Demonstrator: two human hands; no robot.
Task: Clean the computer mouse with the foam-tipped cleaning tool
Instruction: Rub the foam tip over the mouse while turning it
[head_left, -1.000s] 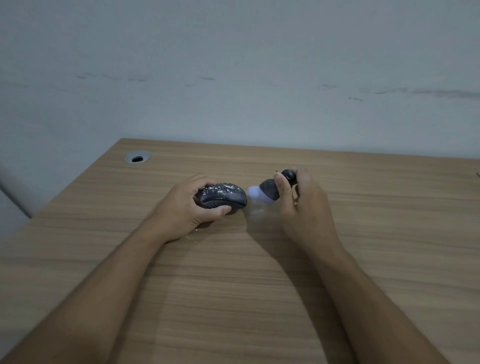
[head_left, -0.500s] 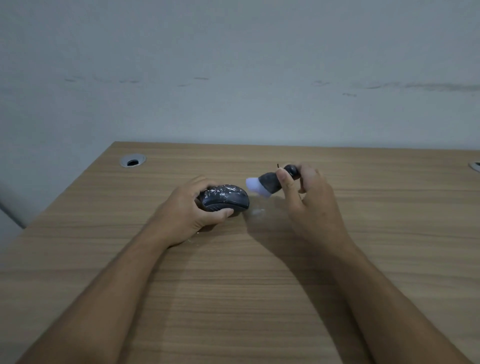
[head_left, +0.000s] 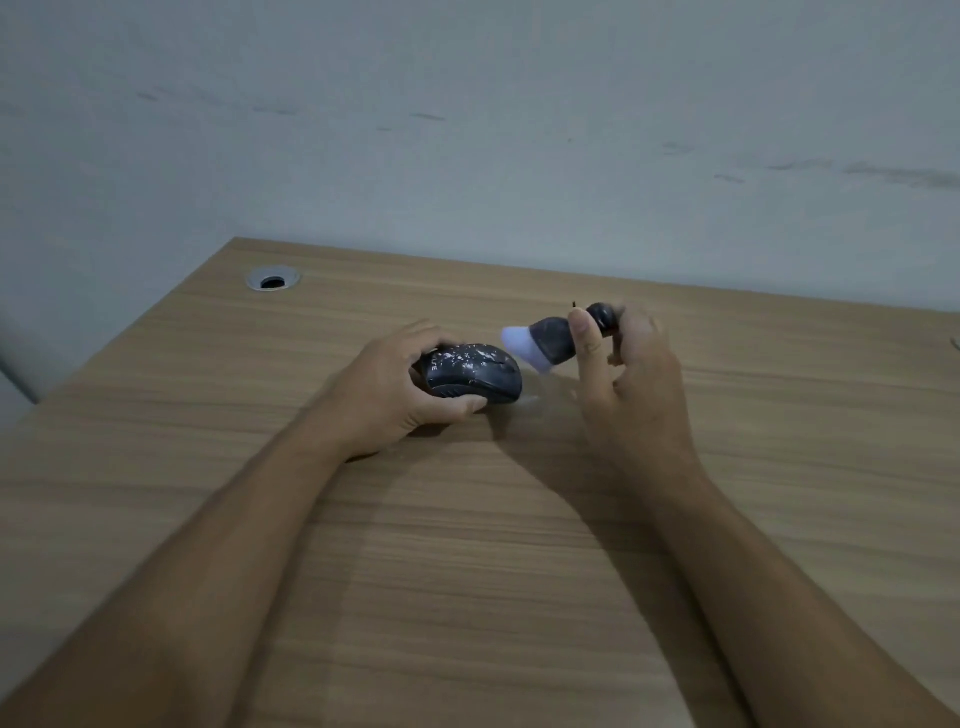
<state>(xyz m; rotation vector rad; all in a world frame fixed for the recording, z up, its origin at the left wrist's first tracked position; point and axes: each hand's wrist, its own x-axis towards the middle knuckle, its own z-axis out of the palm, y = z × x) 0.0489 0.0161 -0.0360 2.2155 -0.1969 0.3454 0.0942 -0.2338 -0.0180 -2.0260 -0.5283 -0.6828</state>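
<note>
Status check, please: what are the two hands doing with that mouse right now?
Left hand grips the speckled computer mouse on the desk. Right hand holds the cleaning tool, foam tip just off the mouse. Nothing in the way.

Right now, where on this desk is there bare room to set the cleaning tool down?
The desk is bare right of the right hand, and between both forearms. Also behind the mouse, right of the cable hole. Crowded only where the left hand, mouse and cleaning tool meet.
</note>
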